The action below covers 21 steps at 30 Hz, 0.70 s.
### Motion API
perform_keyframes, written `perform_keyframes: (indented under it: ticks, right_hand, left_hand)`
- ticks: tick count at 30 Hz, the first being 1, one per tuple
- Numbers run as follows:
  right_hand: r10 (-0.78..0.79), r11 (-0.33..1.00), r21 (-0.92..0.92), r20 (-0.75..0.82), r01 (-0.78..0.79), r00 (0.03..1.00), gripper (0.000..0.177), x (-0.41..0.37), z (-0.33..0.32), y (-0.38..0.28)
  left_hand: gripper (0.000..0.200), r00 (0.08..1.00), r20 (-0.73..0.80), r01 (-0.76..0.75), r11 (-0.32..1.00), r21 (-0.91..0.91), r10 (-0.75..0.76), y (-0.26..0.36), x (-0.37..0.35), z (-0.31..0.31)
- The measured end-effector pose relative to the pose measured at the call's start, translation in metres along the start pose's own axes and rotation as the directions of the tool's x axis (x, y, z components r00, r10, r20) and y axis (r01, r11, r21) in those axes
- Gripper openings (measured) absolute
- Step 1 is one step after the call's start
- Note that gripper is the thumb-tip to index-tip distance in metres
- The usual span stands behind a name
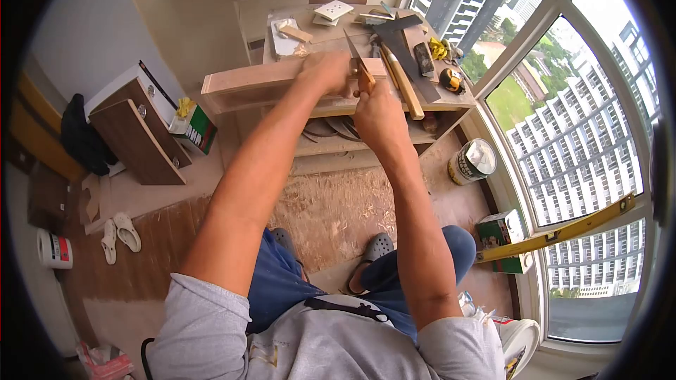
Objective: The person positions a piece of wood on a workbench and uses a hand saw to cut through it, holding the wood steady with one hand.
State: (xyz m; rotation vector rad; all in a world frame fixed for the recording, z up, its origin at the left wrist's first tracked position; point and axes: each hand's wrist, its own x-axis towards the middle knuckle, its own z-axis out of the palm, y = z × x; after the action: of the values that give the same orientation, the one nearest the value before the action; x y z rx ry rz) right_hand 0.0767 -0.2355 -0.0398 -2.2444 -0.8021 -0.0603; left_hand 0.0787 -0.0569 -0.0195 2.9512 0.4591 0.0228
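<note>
My right hand [380,114] is wrapped round the wooden handle of a handsaw [365,76], whose narrow blade points away and slightly left. The saw is at the right end of a long, pale wooden piece [246,79] lying across the front of a low cabinet [440,104]. My left hand [327,72] is closed over that piece, just left of the saw; its fingertips are partly hidden. Right of my right hand lies a tool with a long wooden handle [404,83], beside a dark flat blade [407,56].
A tape measure [452,81], a dark block [424,60] and a white socket plate [333,10] lie on the cabinet top. A yellow spirit level [563,233] leans by the window. A paint bucket [473,161] stands right; brown panels [137,134] stand left. Shavings litter the floor.
</note>
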Motion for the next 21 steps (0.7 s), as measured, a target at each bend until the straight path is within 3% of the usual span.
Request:
perform_keyframes:
  ticks: [1, 3, 5, 7, 10, 12, 14, 15, 17, 19, 21]
  right_hand:
    - [-0.003, 1.000, -0.005, 0.001, 0.003, 1.000, 0.029, -0.002, -0.003, 0.000]
    - [-0.001, 0.998, 0.060, 0.018, 0.000, 1.000, 0.026, -0.018, -0.007, 0.003]
    - [0.107, 0.994, 0.019, 0.096, -0.109, 0.990, 0.025, -0.082, -0.035, 0.000]
    - [0.102, 0.991, 0.074, 0.109, -0.111, 0.989, 0.024, -0.150, -0.043, 0.026]
    - [0.111, 0.992, 0.050, 0.108, -0.117, 0.988, 0.026, -0.156, -0.039, 0.028]
    - [0.105, 0.988, 0.105, 0.060, -0.111, 0.993, 0.026, -0.077, -0.008, 0.024]
    - [-0.022, 0.998, 0.062, -0.006, 0.022, 1.000, 0.026, -0.011, -0.001, 0.007]
    - [-0.019, 0.999, 0.034, 0.036, 0.018, 0.999, 0.027, 0.004, -0.005, 0.000]
    - [-0.023, 1.000, 0.020, 0.008, 0.023, 1.000, 0.028, 0.002, -0.004, -0.002]
    - [-0.010, 0.997, 0.081, 0.018, 0.008, 1.000, 0.028, -0.035, -0.009, 0.011]
    - [0.121, 0.991, 0.053, 0.079, -0.125, 0.990, 0.025, -0.102, -0.018, 0.026]
  left_hand:
    - [0.070, 0.998, -0.053, -0.014, 1.000, -0.007, 0.014, 0.000, -0.001, 0.004]
    - [0.071, 1.000, -0.006, 0.010, 1.000, -0.012, -0.010, 0.002, -0.003, 0.004]
    - [0.071, 0.999, 0.029, 0.030, 0.999, -0.018, -0.029, 0.004, -0.001, -0.007]
    - [0.070, 0.998, 0.062, 0.028, 0.999, -0.030, -0.026, 0.003, -0.003, -0.003]
    - [0.068, 0.998, 0.048, 0.036, 0.999, -0.025, -0.034, 0.003, -0.001, 0.000]
    - [0.068, 0.999, 0.046, 0.022, 0.999, -0.023, -0.021, 0.001, -0.001, 0.006]
    - [0.068, 1.000, 0.009, 0.008, 1.000, 0.000, -0.008, -0.005, 0.008, 0.001]
    - [0.070, 1.000, -0.006, -0.002, 1.000, 0.016, 0.002, -0.005, 0.007, 0.002]
    - [0.071, 1.000, -0.013, -0.009, 1.000, 0.009, 0.009, -0.005, 0.009, 0.012]
    - [0.072, 0.996, 0.090, 0.028, 1.000, 0.008, -0.029, 0.003, 0.001, -0.006]
    - [0.071, 0.998, 0.062, 0.033, 0.999, -0.018, -0.032, 0.003, -0.003, -0.008]
